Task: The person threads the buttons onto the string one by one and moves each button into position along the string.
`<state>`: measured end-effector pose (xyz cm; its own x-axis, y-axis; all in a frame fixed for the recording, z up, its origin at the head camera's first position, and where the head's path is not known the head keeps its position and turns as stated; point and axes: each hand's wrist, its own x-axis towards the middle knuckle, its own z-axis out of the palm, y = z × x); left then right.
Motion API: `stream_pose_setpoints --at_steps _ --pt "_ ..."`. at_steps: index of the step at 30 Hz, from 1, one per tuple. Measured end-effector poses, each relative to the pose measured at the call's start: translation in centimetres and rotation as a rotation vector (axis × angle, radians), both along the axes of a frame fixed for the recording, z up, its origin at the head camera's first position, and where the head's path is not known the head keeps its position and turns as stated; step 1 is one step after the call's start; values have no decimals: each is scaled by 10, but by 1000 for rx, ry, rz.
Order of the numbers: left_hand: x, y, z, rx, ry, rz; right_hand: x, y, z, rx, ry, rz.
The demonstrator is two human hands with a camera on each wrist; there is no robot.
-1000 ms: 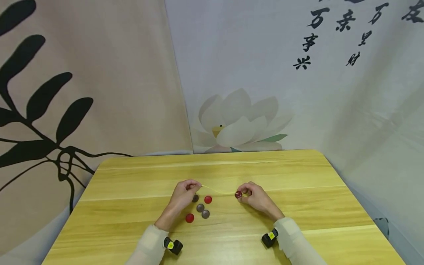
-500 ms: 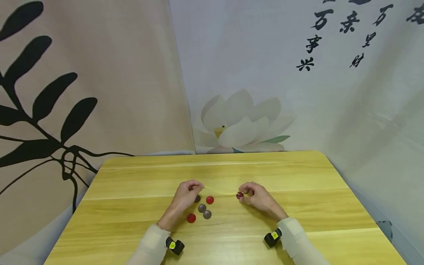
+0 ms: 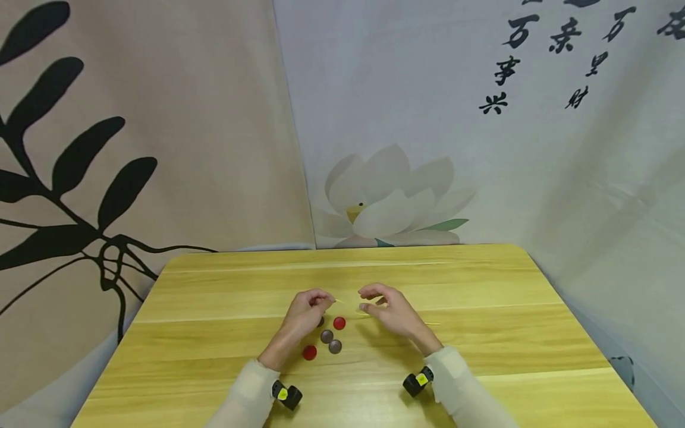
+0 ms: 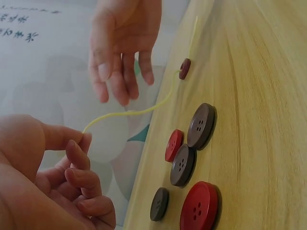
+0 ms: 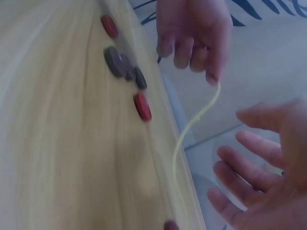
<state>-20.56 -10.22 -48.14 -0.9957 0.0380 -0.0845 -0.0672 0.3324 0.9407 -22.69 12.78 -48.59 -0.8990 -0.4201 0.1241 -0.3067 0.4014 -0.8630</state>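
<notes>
The left hand (image 3: pixel 306 312) pinches thumb against forefinger; the right hand (image 3: pixel 393 311) parts its 4 fingers loosely.

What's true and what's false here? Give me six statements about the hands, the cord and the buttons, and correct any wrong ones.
1. The left hand pinches the yellow cord. True.

2. The right hand is curled around a button. False: it is open and holds nothing.

3. The cord runs through a dark red button. True.

4. All five loose buttons are the same color. False: two are red and three are gray-brown.

5. The loose buttons sit in one tall stack. False: they lie spread on the wood-grain table.

6. Each wrist bears a black camera. True.
</notes>
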Motion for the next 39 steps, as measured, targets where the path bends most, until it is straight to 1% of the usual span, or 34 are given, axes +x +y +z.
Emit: stream_pose_setpoints --at_steps 6,13,18,24,28,33,36,39 --pt "0 0 0 -7 -12 -5 2 -17 2 -29 -19 38" --pt "-1 0 0 8 -11 -28 0 -28 -3 -42 -32 59" --pt "-2 0 -1 0 -22 -30 1 -29 -2 -24 -53 44" --pt "-3 1 -1 -3 -20 -35 1 -29 0 20 -49 6" --pt "-3 -1 -1 -2 -17 -38 0 -29 1 19 -50 -5" --pt "-3 -4 -3 -11 -30 -48 -2 -29 -1 9 -54 4" --pt "-4 -9 -6 -49 -27 -53 -3 -29 -3 3 -67 -8" --pt "-4 -16 -8 -95 -23 -60 -5 -29 -7 -10 -96 -37"
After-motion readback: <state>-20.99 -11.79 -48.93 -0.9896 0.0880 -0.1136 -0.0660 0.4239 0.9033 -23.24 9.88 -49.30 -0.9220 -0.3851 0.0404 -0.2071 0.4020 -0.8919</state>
